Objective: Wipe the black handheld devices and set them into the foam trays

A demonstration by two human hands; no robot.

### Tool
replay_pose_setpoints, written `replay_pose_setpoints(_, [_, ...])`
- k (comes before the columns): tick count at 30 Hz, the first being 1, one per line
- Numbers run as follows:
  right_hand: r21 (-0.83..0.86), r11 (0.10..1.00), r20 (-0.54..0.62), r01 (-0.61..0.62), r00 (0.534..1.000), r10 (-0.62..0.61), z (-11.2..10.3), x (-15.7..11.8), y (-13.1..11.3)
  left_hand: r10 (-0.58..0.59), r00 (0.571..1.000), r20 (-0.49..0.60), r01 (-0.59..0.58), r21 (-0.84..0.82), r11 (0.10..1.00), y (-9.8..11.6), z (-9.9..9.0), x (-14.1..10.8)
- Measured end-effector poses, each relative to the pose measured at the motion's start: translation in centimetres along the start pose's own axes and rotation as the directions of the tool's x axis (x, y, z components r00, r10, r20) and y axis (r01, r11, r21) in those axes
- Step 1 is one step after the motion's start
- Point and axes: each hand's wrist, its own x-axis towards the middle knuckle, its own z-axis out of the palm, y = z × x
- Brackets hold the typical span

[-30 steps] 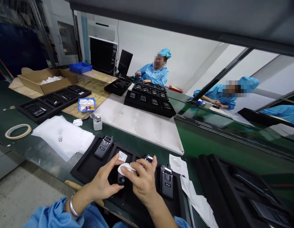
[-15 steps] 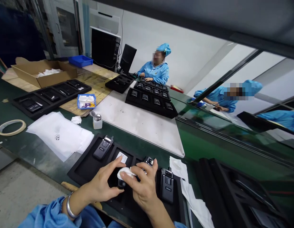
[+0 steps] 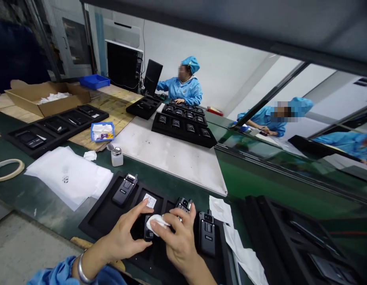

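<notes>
- Since the earlier frame the whole scene has slid left and slightly up in view, so the tape roll (image 3: 8, 169) now sits cut off at the left edge; both hands are at the same spot at the bottom centre.
- The left hand (image 3: 122, 237), a metal bangle (image 3: 80, 270) on its wrist, is closed around a small black handheld radio (image 3: 148, 229), fingers on one side and thumb on the other.
- The right hand (image 3: 180, 237) pinches a white cloth (image 3: 157, 223) against that radio, its fingers curving up beside a second radio (image 3: 183, 206).
- The radios lie over a black foam tray (image 3: 97, 213), with a third radio (image 3: 123, 190) upper left of the hands and a fourth (image 3: 207, 235) to their right. A small white label (image 3: 149, 200) lies in the tray just above the hands.
- Loose white paper (image 3: 221, 209) lies right of the tray.
- Left of it are white plastic sheets (image 3: 67, 176) and a small pump bottle (image 3: 116, 156).
- Upper centre, a co-worker (image 3: 183, 85) in blue sits behind more black trays (image 3: 183, 130).
</notes>
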Motion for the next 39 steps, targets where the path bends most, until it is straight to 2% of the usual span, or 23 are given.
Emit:
replay_pose_setpoints(6, [0.004, 1.0, 0.012, 0.027, 1.0, -0.027, 0.1, 0.3, 0.1, 0.004, 1.0, -0.021, -0.003, 0.015, 1.0, 0.5, -0.3, 0.2])
replay_pose_setpoints(11, [0.005, 0.999, -0.021, 0.038, 0.999, -0.038, 0.2, 0.2, 0.0, 0.025, 0.999, -0.032, -0.023, 0.072, 0.997, 0.4, -0.3, 0.3])
replay_pose_setpoints(14, [0.008, 0.999, 0.011, 0.033, 0.999, -0.033, 0.3, 0.1, -0.3, 0.041, 0.999, -0.025, -0.04, 0.05, 0.998, 0.3, -0.3, 0.3])
replay_pose_setpoints(16, [0.002, 1.0, 0.0, 0.018, 1.0, -0.018, 0.4, 0.3, -0.3, 0.052, 0.999, -0.001, -0.052, 0.043, 0.998, 0.3, -0.2, 0.3])
replay_pose_setpoints(19, [-0.048, 0.998, -0.03, 0.031, 0.999, -0.032, 0.5, 1.0, 0.4, 0.018, 0.999, -0.027, -0.017, 0.032, 0.999, 0.2, -0.3, 0.2])
replay_pose_setpoints(22, [-0.082, 0.996, -0.04, -0.033, 0.999, 0.03, -0.1, 1.7, 1.5, -0.015, 0.999, -0.031, 0.015, -0.02, 1.0, 0.0, -0.3, 0.0])
replay_pose_setpoints(25, [-0.064, 0.992, -0.056, -0.105, 0.993, 0.101, -1.0, 1.2, 1.5, 0.011, 1.0, -0.006, -0.011, -0.037, 0.999, -0.1, -0.3, -0.2])
replay_pose_setpoints(27, [-0.03, 0.996, -0.057, -0.088, 0.995, 0.086, -1.1, 0.6, 0.8, 0.024, 1.0, -0.009, -0.024, -0.029, 0.999, -0.2, -0.2, -0.4])
replay_pose_setpoints(32, [0.046, 0.998, -0.013, 0.05, 0.999, -0.049, 0.0, 0.0, -1.1, -0.005, 1.0, -0.03, 0.005, -0.014, 1.0, -0.1, -0.1, -0.9])
replay_pose_setpoints(35, [0.028, 0.996, 0.009, 0.084, 0.996, -0.085, 0.5, 0.3, -1.2, 0.004, 0.998, -0.057, -0.006, -0.033, 0.999, 0.0, 0.0, -0.9])
replay_pose_setpoints(39, [-0.003, 0.998, 0.005, 0.061, 0.998, -0.061, 0.4, 0.2, -0.3, 0.033, 0.997, -0.067, -0.037, -0.045, 0.998, 0.0, 0.1, -0.6])
